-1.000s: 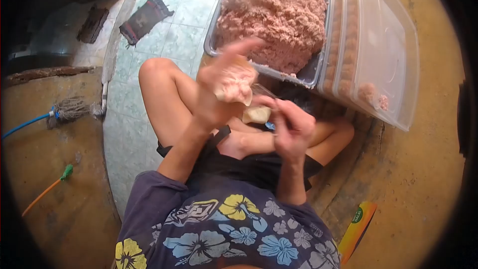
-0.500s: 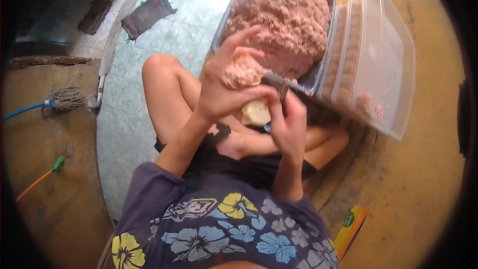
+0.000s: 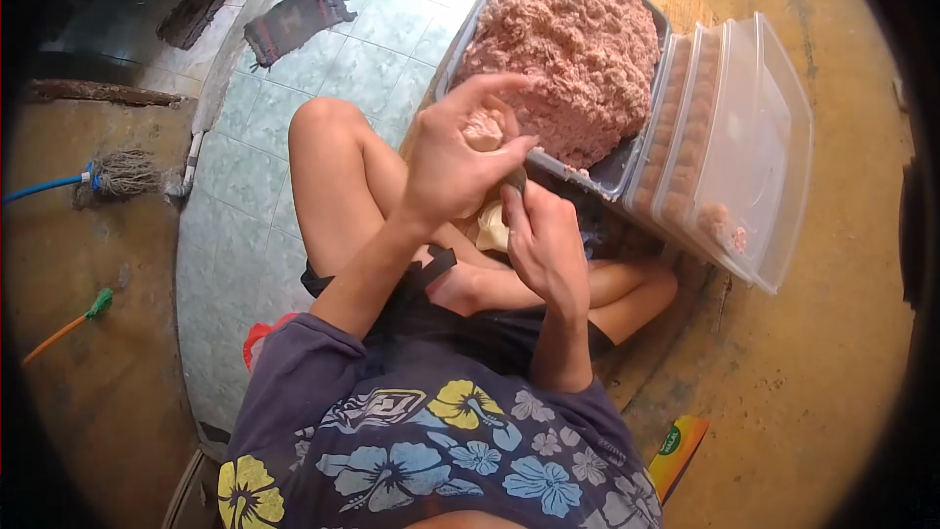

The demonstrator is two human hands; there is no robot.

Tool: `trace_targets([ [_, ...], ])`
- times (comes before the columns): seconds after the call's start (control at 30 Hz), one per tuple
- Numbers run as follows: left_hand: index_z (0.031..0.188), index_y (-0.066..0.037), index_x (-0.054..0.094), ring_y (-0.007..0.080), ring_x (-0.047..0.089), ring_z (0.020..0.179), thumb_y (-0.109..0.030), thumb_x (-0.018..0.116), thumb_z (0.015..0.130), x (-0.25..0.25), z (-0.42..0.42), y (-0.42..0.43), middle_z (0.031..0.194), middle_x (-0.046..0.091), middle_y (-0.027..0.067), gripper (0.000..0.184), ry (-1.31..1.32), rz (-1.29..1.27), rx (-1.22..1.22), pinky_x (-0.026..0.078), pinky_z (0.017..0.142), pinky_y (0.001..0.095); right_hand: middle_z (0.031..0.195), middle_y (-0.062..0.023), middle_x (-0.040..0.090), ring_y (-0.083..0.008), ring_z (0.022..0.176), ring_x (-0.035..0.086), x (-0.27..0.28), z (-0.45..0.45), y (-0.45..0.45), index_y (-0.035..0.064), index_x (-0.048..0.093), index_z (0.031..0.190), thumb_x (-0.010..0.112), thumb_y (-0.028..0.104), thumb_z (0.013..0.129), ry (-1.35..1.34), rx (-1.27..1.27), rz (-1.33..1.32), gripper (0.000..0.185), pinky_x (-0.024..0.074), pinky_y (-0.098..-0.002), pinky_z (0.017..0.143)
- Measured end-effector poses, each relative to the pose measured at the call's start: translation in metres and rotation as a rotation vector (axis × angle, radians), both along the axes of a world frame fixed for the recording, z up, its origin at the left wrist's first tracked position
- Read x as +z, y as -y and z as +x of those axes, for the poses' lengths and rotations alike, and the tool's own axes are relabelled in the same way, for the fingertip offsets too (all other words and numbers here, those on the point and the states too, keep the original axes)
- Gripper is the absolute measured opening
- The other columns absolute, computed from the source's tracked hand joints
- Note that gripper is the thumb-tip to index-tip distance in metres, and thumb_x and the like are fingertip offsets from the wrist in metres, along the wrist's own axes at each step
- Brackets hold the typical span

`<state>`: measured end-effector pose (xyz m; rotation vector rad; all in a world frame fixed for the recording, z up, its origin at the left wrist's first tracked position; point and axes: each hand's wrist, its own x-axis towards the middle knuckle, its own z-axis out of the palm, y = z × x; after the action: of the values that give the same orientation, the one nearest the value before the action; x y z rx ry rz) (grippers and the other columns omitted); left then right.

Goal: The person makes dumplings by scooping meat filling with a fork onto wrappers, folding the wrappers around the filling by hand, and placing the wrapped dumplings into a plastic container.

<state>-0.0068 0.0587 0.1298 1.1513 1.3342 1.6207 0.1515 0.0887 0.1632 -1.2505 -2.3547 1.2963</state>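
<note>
My left hand (image 3: pixel 455 162) is curled around a small lump of pinkish ground meat (image 3: pixel 483 130), its fingers arched over the top. My right hand (image 3: pixel 548 240) grips a flat, dark tool (image 3: pixel 516 178), mostly hidden by the fingers, with its end against the left hand's thumb side. Under the hands a pale yellow stack of what look like dough wrappers (image 3: pixel 493 228) shows partly. Just beyond them is a grey metal tray (image 3: pixel 609 183) heaped with ground meat (image 3: pixel 568 49).
To the right lean clear plastic containers (image 3: pixel 749 137) with rows of meat pieces inside. A yellow-orange packet (image 3: pixel 678 456) lies on the floor at lower right. Two dark mats, including a near one (image 3: pixel 299 20), and a mop (image 3: pixel 127 173) are at left.
The meat in my left hand looks smaller and more enclosed by the fingers. My right hand has turned and shifted slightly left, and the tool's blade is now mostly out of sight.
</note>
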Motion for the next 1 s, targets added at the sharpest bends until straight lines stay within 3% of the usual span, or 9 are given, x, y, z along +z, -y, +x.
trace_targets([
  [0.03,0.141,-0.003,0.047,0.0062,0.060,0.077,0.004,0.085,0.068,-0.002,-0.007,-0.006,0.081,0.063,0.0014,0.083,-0.040,0.052,0.053,0.049,0.069,0.0204,0.075,-0.0294,0.057,-0.0486,0.074,0.058,0.003,0.002,-0.004,-0.0034,0.060,0.092,0.051,0.016,0.098,0.036,-0.032,-0.033,0.022,0.0444,-0.0500,0.063],
  [0.07,0.139,-0.003,0.050,0.0057,0.059,0.079,0.004,0.085,0.067,-0.001,-0.022,0.003,0.084,0.063,0.0009,0.080,0.338,0.042,-0.069,0.049,0.069,0.0198,0.076,-0.0301,0.057,-0.0487,0.076,0.058,0.006,0.008,-0.003,-0.0035,0.060,0.092,0.051,0.016,0.098,0.073,-0.065,-0.071,0.022,0.0447,-0.0503,0.064],
  [0.17,0.139,-0.004,0.051,0.0058,0.058,0.081,0.004,0.085,0.066,-0.015,-0.030,0.005,0.086,0.063,0.0012,0.081,0.278,-0.001,-0.103,0.049,0.071,0.0203,0.078,-0.0306,0.058,-0.0481,0.078,0.060,0.002,0.003,0.006,-0.0047,0.060,0.092,0.051,0.016,0.097,0.062,-0.043,-0.042,0.024,0.0470,-0.0504,0.066],
  [0.3,0.142,-0.004,0.046,0.0071,0.056,0.078,0.000,0.088,0.066,-0.005,-0.020,-0.003,0.084,0.061,0.0018,0.087,-0.219,-0.098,0.076,0.050,0.072,0.0233,0.079,-0.0279,0.061,-0.0456,0.076,0.062,-0.006,0.000,-0.005,-0.0045,0.064,0.093,0.057,0.014,0.093,0.151,0.022,0.076,0.020,0.0487,-0.0489,0.067],
  [0.43,0.143,-0.003,0.045,0.0068,0.058,0.077,0.002,0.083,0.069,-0.027,-0.063,0.009,0.086,0.064,0.0044,0.083,0.423,0.122,-0.170,0.048,0.070,0.0219,0.082,-0.0209,0.063,-0.0369,0.072,0.064,0.026,0.008,-0.011,-0.0010,0.067,0.094,0.063,0.002,0.086,0.007,-0.141,0.279,0.010,0.0487,-0.0425,0.063],
  [0.67,0.132,-0.005,0.059,0.0044,0.060,0.070,0.003,0.073,0.071,-0.021,-0.027,0.004,0.078,0.067,0.0044,0.063,-0.286,-0.065,-0.005,0.049,0.063,0.0203,0.079,-0.0147,0.059,-0.0360,0.072,0.061,0.046,-0.034,-0.041,0.0046,0.068,0.091,0.063,0.004,0.084,0.086,0.259,0.423,0.009,0.0471,-0.0425,0.062],
  [0.77,0.133,-0.005,0.055,0.0224,0.069,0.069,0.000,0.071,0.069,-0.027,-0.028,0.006,0.097,0.072,0.0147,0.067,-0.247,-0.126,0.083,0.055,0.067,0.0306,0.076,-0.0159,0.061,-0.0339,0.066,0.061,0.041,-0.039,-0.047,0.0024,0.069,0.092,0.064,0.004,0.085,0.005,0.099,0.420,0.009,0.0466,-0.0395,0.060],
  [0.9,0.148,-0.009,0.038,0.0226,0.070,0.074,0.000,0.076,0.069,-0.039,-0.031,0.006,0.099,0.070,0.0089,0.089,-0.133,-0.051,0.019,0.055,0.072,0.0285,0.073,-0.0191,0.065,-0.0327,0.061,0.062,-0.013,-0.034,-0.097,0.0016,0.068,0.092,0.061,0.007,0.087,0.175,-0.139,0.490,0.010,0.0474,-0.0382,0.060],
  [1.0,0.156,-0.012,0.018,0.0155,0.063,0.075,0.003,0.084,0.066,-0.061,-0.056,0.015,0.087,0.060,0.0034,0.112,0.345,0.038,-0.153,0.053,0.071,0.0273,0.075,-0.0215,0.066,-0.0399,0.069,0.064,-0.034,-0.006,-0.110,0.0016,0.063,0.089,0.058,0.008,0.087,0.424,-0.167,0.689,0.009,0.0484,-0.0461,0.063],
])
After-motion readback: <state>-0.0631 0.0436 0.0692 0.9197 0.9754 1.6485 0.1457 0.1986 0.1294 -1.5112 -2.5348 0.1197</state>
